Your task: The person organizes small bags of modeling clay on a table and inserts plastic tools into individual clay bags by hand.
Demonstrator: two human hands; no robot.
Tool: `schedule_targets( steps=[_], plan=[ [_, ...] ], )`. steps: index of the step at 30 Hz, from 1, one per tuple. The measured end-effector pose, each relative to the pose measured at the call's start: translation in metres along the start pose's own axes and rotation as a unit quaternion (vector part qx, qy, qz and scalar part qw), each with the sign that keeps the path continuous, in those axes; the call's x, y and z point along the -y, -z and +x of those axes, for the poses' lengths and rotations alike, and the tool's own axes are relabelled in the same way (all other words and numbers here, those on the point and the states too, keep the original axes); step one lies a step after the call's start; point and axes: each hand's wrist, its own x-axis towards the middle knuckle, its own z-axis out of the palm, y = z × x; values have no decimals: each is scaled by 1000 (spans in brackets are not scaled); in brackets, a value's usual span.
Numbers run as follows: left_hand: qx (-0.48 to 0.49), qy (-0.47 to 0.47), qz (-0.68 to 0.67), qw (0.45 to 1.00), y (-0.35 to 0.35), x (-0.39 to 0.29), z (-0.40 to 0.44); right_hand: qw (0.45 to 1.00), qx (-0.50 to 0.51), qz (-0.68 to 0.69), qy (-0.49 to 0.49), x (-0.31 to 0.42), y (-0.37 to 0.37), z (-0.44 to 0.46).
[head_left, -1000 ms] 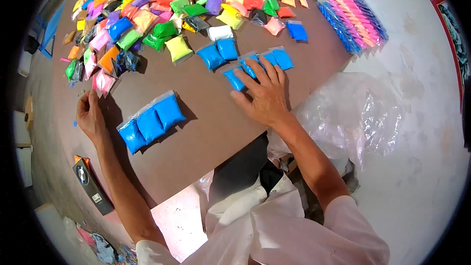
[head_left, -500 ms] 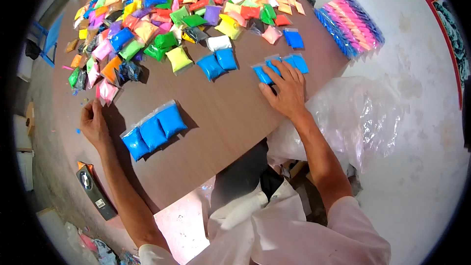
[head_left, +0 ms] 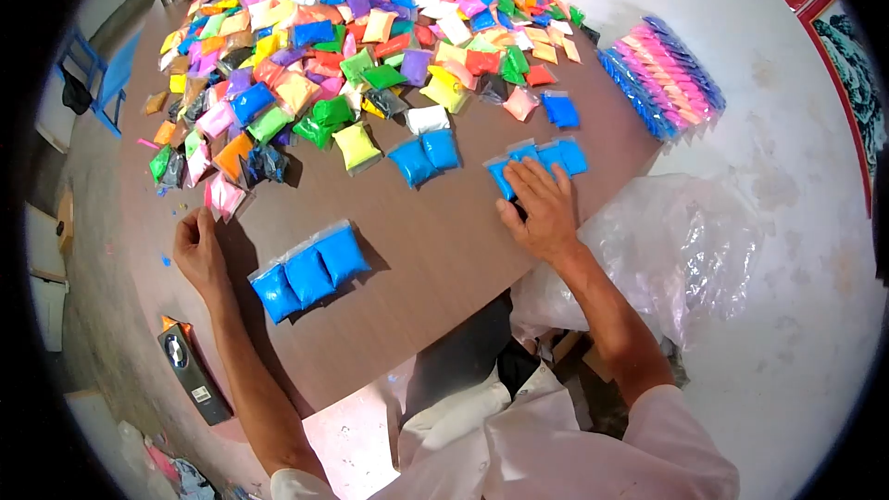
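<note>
My right hand (head_left: 542, 213) lies over a row of blue packets (head_left: 572, 156) at the table's right side. Its fingers are stretched out on them, the thumb apart, and part of the row is hidden beneath. My left hand (head_left: 198, 250) is closed near the left table edge, thumb and fingers together just below a pink packet (head_left: 224, 196); whether anything is between the fingertips is hidden. Between my hands lies a joined strip of three blue packets (head_left: 309, 275). Farther back, two more blue packets (head_left: 425, 157) touch a white packet (head_left: 427, 118).
A big heap of coloured packets (head_left: 324, 65) covers the far part of the brown table (head_left: 426, 250). At the right edge sits a bundle of pink and blue packets (head_left: 662, 79), with clear plastic sheeting (head_left: 667, 241) below. A dark box (head_left: 194, 378) lies at the left edge.
The whole view has shifted, so everything appears lower and slightly right. My right hand's fingers have drawn back a little over the blue row. My left hand keeps its place by the pink packet.
</note>
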Motion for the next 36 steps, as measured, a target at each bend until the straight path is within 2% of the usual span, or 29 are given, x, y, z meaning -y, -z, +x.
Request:
schedule_targets(
  steps=[4, 6, 11, 16, 21, 25, 28, 30, 32, 34, 36],
  plan=[
    [-10, -23, -6, 1000, 0, -1, -2, 1000, 7, -2, -3, 7, 10, 4],
    [3, 8, -29, 1000, 0, 0, -3, 1000, 10, 7, -5, 9, 12, 7],
    [-4, 13, -7, 1000, 0, -5, -5, 999, -31, 24, -9, 10, 26, 41],
    [0, 25, -16, 1000, 0, -5, -5, 997, -64, 25, -26, -36, 14, 107],
    [6, 40, 20, 999, 3, -10, -7, 988, -87, 84, -98, -92, -11, 179],
    [8, 53, 7, 999, 4, -9, -8, 985, -100, 51, -128, -126, -36, 226],
    [6, 62, 16, 998, 5, -8, -8, 987, -83, 60, -124, -134, -48, 253],
    [-2, 108, -8, 994, 3, -18, -12, 987, -67, 61, -131, -134, -60, 266],
    [2, 102, -12, 995, 6, -9, -12, 993, -80, 58, -68, -137, -75, 277],
    [-1, 137, -35, 990, 9, -6, -13, 993, -60, 53, -82, -134, -80, 282],
    [-7, 120, -17, 993, 10, -1, -12, 996, -61, 19, -68, -142, -86, 287]
  ],
)
